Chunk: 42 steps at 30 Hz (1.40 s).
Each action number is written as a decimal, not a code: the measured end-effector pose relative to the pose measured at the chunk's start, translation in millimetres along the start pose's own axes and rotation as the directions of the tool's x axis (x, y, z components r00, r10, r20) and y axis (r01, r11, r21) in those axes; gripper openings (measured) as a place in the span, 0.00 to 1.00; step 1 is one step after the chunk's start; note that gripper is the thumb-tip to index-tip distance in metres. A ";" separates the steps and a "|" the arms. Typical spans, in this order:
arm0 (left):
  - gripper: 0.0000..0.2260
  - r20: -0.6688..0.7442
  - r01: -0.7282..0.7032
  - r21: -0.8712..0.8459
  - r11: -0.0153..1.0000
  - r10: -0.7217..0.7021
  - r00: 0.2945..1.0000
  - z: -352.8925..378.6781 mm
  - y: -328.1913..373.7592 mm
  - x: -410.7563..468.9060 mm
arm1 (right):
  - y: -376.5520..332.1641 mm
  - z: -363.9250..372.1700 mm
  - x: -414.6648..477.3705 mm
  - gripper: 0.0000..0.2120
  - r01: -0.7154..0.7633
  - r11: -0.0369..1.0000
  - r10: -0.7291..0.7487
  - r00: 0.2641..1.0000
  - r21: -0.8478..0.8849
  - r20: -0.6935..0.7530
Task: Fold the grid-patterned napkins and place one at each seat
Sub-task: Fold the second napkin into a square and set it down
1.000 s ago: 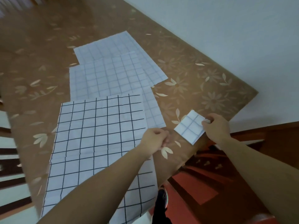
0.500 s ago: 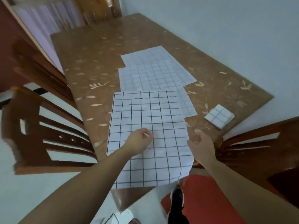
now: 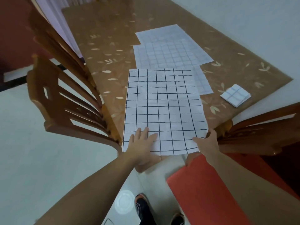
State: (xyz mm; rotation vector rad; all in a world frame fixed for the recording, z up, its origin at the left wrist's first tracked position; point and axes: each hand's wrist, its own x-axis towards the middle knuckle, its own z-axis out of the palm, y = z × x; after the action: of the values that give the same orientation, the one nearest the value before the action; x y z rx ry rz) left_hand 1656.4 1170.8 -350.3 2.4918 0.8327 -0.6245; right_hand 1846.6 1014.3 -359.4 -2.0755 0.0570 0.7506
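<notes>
A large white napkin with a black grid (image 3: 164,108) lies flat at the near end of the brown table (image 3: 113,51), its near edge hanging over the table end. My left hand (image 3: 142,143) rests flat on its near left part, fingers spread. My right hand (image 3: 207,143) pinches its near right corner, thumb on top. Two more unfolded napkins with faint blue grids, one (image 3: 168,57) overlapping the other (image 3: 164,34), lie farther back. A small folded napkin (image 3: 235,96) sits near the table's right edge.
A wooden chair (image 3: 65,98) stands at the table's left side, another chair (image 3: 259,132) with a red seat (image 3: 211,189) at the right. A white wall runs along the far right. My shoes (image 3: 146,208) and a round clear lid (image 3: 124,203) are on the pale floor below.
My right hand let go of the small folded napkin, which stays near the right edge. Both hands moved to the black-grid napkin's near edge. The view pulled back and swung left.
</notes>
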 end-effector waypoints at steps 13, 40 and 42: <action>0.14 -0.429 -0.051 -0.041 0.998 0.029 0.903 0.3 32.0 -11.1 | -42.5 -27.9 -29.8 0.17 -0.381 0.713 0.144 0.901 0.589 0.409; 0.15 -0.220 -0.291 -0.778 0.556 0.193 0.956 -230.2 32.0 -95.2 | -193.7 -45.2 -50.9 0.57 0.593 0.801 -0.488 0.727 -0.081 0.483; 0.21 -0.225 -0.303 -0.877 0.374 0.239 0.945 -231.1 30.6 -94.1 | -200.5 -47.9 -50.4 0.60 0.463 0.886 -0.362 0.728 -0.028 0.582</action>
State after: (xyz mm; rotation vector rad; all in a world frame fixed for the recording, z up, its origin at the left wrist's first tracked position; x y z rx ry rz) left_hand 1672.0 1229.4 -106.3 1.5304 0.5126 0.0828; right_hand 1891.5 1084.6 -164.3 -1.8345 -0.8125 1.0762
